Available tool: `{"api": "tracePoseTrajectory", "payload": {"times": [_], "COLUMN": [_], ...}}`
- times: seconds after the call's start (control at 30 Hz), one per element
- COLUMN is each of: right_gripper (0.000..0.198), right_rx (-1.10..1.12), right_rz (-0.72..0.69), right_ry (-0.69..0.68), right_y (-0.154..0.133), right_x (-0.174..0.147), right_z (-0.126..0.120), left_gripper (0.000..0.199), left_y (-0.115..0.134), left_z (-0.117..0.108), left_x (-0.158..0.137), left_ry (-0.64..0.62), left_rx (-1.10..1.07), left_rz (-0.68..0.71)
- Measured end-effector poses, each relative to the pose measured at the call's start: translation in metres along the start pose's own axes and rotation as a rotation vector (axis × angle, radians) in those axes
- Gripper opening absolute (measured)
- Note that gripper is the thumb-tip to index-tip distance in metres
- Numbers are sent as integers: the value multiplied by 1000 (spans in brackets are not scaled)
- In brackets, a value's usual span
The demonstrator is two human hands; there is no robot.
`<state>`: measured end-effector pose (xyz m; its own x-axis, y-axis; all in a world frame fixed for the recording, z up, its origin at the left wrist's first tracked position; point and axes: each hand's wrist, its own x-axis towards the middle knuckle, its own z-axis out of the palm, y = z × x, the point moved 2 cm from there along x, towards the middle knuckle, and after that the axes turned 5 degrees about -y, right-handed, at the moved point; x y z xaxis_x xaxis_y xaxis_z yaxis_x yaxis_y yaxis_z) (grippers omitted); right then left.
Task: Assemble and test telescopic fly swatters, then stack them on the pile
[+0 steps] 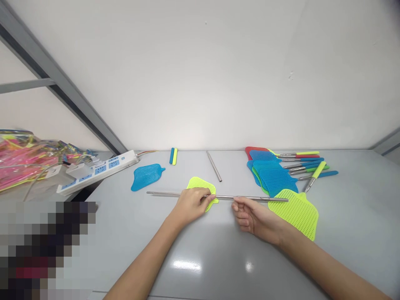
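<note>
A long, thin metal rod [225,197] runs crosswise just above the table, held in both hands. My left hand [193,204] is closed around it, thumb and fingers pinching together. Under that hand lies a yellow-green perforated fly swatter head [198,182], partly covered. Farther right, my right hand [254,216] pinches the rod between thumb and forefinger, with the other fingers curled. The rod's right end passes over the head of a yellow-green fly swatter [296,212]. A blue swatter head [147,177] and a shorter metal tube [214,166] lie beyond my hands.
Several fly swatters [278,177] are stacked at the back right. Two handle grips, blue [171,156] and yellow-green [175,156], lie near the wall. At left are a power strip [103,170] with plugs and plastic-wrapped colourful items [34,160].
</note>
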<state>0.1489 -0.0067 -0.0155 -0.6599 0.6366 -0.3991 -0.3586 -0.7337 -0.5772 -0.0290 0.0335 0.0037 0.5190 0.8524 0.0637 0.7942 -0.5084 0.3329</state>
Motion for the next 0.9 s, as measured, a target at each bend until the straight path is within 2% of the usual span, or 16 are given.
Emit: {"api": "tracePoseTrajectory", "payload": {"times": [0.13,0.37,0.57,0.67,0.8,0.9], "right_gripper": [23,21,21,24,28,28], "right_rx": [26,103,36,-94,-451,-555], "right_rz": [-62,-92,-124,-266,-679,-888], "right_ry": [44,69,112,200,447,447], "right_y": [-2,-5,-9,-22,-51,-70], "right_x": [2,3,1,-5,-25,-50], "right_z": [-6,-8,-7,-6,2,19], "left_gripper": [33,22,20,17,16,19], "left_y": [-1,-5,-4,-4,-5,-6], "left_z": [2,3,3,4,5,3], "left_x": [1,2,3,4,3,3], "left_ry": [1,51,99,92,78,91], "left_rx": [-44,-100,-81,-97,-112,-116], "left_rz": [-9,42,111,116,102,94]}}
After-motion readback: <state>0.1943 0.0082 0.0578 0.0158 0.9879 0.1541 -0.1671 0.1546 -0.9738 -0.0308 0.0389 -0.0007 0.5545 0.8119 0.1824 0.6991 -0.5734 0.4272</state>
